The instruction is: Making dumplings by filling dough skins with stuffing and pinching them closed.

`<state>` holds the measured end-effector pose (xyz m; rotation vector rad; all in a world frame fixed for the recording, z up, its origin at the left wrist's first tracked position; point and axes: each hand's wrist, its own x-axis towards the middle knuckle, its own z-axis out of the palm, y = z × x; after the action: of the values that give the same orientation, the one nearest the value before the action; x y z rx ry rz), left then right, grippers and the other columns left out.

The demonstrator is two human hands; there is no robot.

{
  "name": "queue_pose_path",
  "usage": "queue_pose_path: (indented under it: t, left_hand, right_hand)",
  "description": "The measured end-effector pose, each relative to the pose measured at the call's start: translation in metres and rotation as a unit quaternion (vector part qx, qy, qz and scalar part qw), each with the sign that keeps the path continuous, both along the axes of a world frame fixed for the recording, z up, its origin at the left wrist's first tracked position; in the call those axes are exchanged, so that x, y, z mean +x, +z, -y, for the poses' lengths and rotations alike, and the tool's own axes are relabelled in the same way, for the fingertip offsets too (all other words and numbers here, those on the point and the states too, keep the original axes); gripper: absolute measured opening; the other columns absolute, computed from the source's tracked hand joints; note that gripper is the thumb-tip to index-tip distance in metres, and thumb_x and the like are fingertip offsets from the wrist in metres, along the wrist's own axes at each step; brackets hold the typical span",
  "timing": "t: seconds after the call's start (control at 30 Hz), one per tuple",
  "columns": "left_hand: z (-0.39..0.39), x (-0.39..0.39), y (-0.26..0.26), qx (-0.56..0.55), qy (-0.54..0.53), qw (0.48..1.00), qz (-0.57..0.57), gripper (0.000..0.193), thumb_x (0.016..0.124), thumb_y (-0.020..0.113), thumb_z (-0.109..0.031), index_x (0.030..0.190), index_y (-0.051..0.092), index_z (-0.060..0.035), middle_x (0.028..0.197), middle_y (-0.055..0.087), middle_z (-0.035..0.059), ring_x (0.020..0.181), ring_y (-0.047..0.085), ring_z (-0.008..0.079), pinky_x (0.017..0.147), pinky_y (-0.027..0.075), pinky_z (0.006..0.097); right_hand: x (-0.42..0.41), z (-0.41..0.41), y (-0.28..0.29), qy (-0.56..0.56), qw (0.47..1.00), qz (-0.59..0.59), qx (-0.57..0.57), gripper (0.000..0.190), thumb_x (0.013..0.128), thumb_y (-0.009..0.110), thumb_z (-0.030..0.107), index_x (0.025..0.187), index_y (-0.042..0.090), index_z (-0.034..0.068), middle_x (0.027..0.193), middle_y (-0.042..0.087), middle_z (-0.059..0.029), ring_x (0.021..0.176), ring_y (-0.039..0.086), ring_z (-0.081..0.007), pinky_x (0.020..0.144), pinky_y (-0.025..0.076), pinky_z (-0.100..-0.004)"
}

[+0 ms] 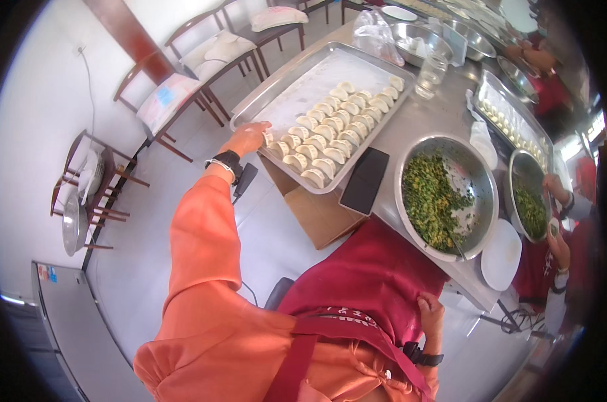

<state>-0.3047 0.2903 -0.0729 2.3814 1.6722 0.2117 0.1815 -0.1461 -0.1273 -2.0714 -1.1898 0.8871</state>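
My left hand [250, 138] is at the near left corner of a metal tray [293, 81], its fingers around a dumpling [267, 138] at the end of a row. Several rows of folded dumplings [325, 132] stand on the floured tray. My right hand [430, 309] hangs low beside the dark red apron [369, 271], fingers curled; whether it holds anything cannot be told. On the table to the right, a steel bowl [488, 201] contains chopped green and yellow filling [429, 201], with a utensil handle in it. A black phone-like slab [366, 181] lies between tray and bowl.
A white plate [502, 255] lies right of the bowl. A glass jar [431, 75], plastic bag [376, 35] and steel bowls are farther back. At right, a co-worker's hands [559, 241] are near another filling bowl [529, 206]. A cardboard box [318, 216] sits below the tray; chairs line the wall.
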Motion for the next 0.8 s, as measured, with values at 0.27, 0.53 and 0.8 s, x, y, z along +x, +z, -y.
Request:
queue_pose_path:
  t: [0.27,0.53,0.8]
  left_hand:
    - [-0.001,-0.038,-0.002,0.109,-0.063,0.992,0.014,0.042,0.085,0.049,-0.012,0.126,0.049,-0.0029,0.128,0.051,0.0161,0.119,0.047,0.0284,0.1,0.037,0.0357]
    - [0.106,0.095,0.08,0.077,-0.012,0.987,0.142,0.038,0.087,0.046,-0.008,0.123,0.051,0.0017,0.122,0.056,0.015,0.115,0.052,0.0261,0.099,0.038,0.0332]
    - [0.24,0.172,0.076,-0.091,-0.181,0.961,0.187,0.029,0.081,0.052,-0.004,0.109,0.059,-0.0008,0.105,0.063,0.0147,0.098,0.061,0.0257,0.088,0.046,0.0345]
  right_hand:
    - [0.028,0.022,0.046,-0.075,0.993,0.057,0.073,0.023,0.082,0.058,0.014,0.098,0.064,-0.002,0.094,0.065,-0.0173,0.086,0.063,-0.0283,0.078,0.048,-0.034]
    - [0.091,0.032,0.069,-0.218,0.961,0.121,0.12,0.02,0.081,0.059,0.018,0.092,0.064,0.002,0.087,0.063,-0.018,0.083,0.061,-0.0332,0.073,0.047,-0.0363]
    - [0.215,-0.022,0.054,-0.222,0.937,0.227,0.15,0.019,0.078,0.058,0.021,0.086,0.064,0.005,0.084,0.063,-0.0162,0.082,0.06,-0.0342,0.072,0.046,-0.041]
